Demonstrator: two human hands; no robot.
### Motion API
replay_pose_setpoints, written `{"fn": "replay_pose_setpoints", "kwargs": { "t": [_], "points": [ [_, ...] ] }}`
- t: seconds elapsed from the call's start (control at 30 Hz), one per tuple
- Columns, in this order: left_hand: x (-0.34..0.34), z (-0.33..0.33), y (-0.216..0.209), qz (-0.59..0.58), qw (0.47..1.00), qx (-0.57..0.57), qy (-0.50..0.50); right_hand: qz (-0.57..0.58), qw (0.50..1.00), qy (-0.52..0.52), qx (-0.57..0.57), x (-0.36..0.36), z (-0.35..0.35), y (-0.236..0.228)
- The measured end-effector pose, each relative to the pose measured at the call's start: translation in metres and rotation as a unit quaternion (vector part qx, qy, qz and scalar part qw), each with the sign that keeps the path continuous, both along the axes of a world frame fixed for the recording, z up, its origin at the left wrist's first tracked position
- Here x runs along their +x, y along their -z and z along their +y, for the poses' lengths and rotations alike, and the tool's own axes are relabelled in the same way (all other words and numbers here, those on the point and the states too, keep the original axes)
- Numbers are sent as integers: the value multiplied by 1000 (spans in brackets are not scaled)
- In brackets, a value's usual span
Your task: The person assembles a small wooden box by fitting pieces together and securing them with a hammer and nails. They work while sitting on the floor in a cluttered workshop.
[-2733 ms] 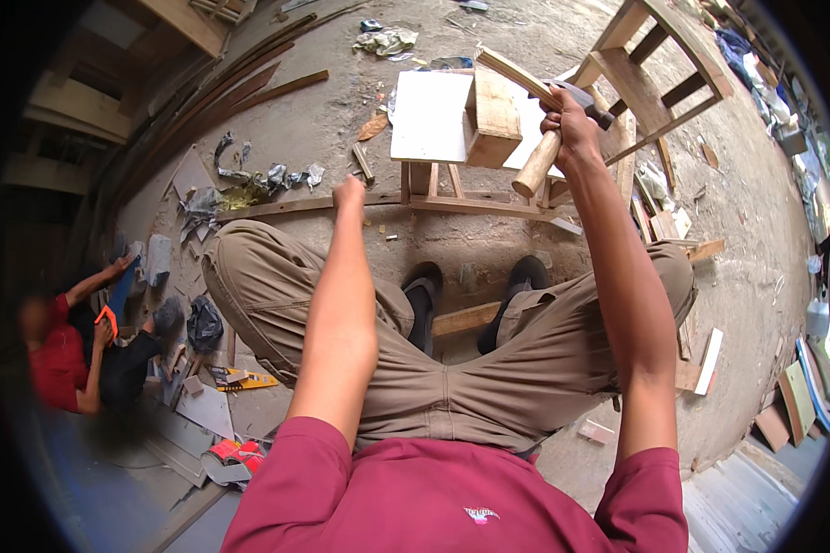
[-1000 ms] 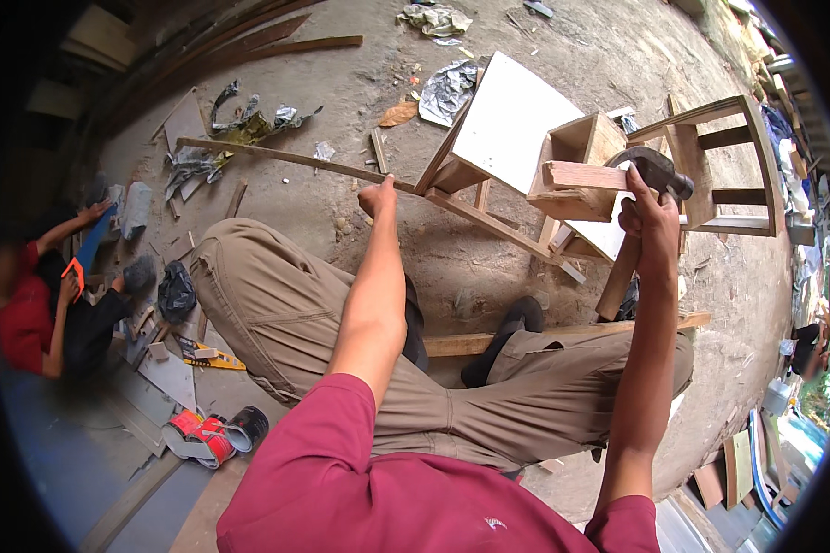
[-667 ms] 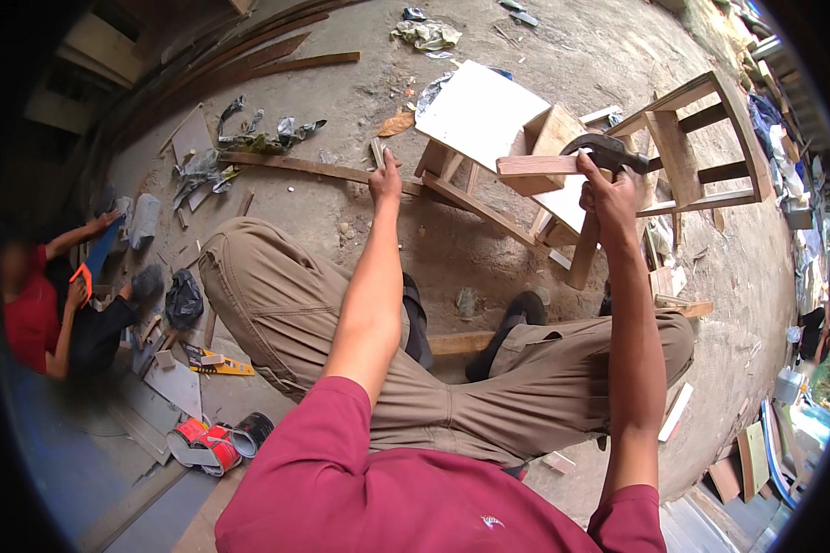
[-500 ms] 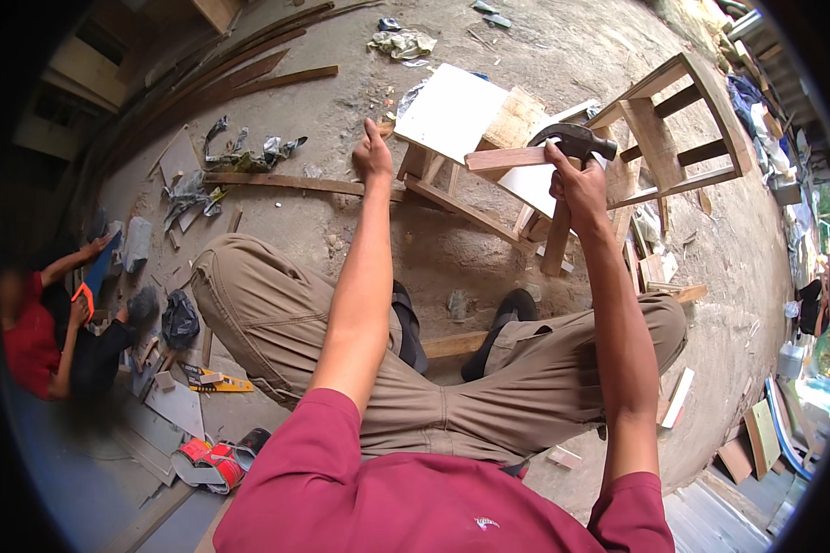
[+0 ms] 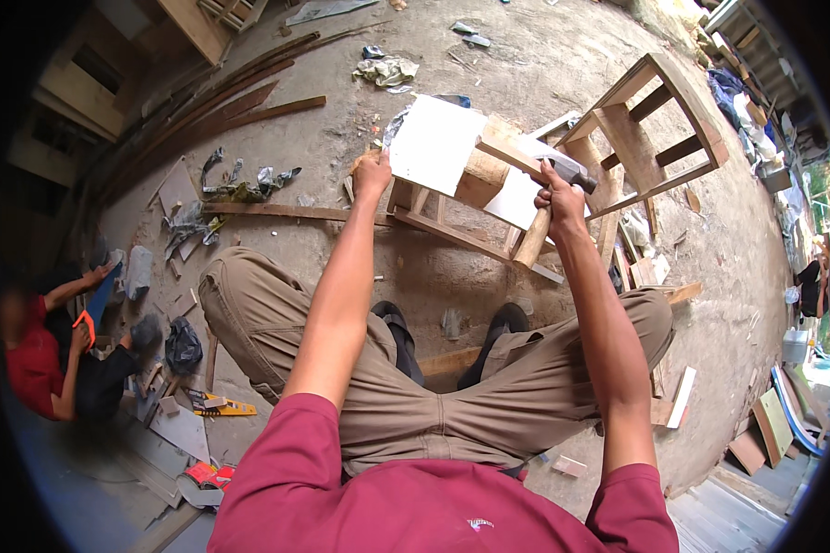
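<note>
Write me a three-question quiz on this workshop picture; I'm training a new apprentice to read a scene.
1. True or false: the right hand grips a hammer by its wooden handle.
2. What does the left hand touch? A) a saw B) the edge of the white board C) a paint tin
3. Where does the empty wooden frame stand, seen from the person: left or right of the white board?

Key: 1 true; 2 B; 3 right.
</note>
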State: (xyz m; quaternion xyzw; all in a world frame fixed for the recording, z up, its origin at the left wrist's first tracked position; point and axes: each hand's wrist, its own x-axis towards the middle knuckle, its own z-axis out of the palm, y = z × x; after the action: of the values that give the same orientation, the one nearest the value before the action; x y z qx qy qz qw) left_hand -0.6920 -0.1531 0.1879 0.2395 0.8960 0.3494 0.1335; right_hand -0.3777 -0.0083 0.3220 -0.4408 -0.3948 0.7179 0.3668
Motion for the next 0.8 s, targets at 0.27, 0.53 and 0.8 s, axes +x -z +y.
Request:
{"fn": "replay_pose_setpoints", "kwargs": {
  "t": [0.27, 0.53, 0.8],
  "points": [
    [43, -23, -24, -11, 990, -143, 9, -4, 998, -56, 25, -5, 5, -1],
    [75, -72, 7, -36, 983, -180, 28, -42, 992, -108, 48, -5, -7, -20],
    [132, -42, -115, 11, 994, -27, 103, -77, 988, -115, 63, 25, 1, -10]
  ]
}}
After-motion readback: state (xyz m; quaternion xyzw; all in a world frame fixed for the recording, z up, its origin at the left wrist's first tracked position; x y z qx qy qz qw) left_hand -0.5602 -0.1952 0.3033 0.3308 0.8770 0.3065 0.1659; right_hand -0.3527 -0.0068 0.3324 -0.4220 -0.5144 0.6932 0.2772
